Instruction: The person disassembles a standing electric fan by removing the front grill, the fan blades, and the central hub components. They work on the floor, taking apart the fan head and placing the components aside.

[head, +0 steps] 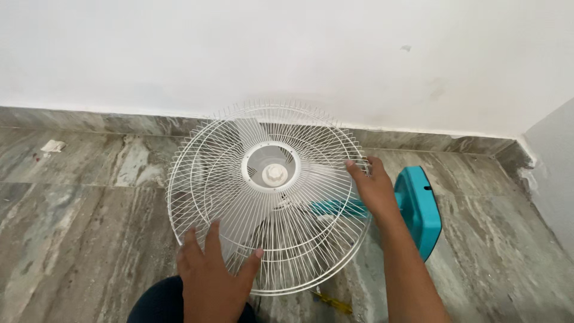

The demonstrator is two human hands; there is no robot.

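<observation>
Steadying the round white wire fan guard [269,197] on the grey marble floor [78,197] beside the teal plastic fan base [421,209], left hand [212,278] spread flat on its near rim, right hand [373,188] open-fingered against its far-right rim; next, probably a firmer two-sided hold before lifting or turning

You see a grey marble floor [72,239], a white wall [179,48], and a scrap [52,145] by the skirting [119,124].
</observation>
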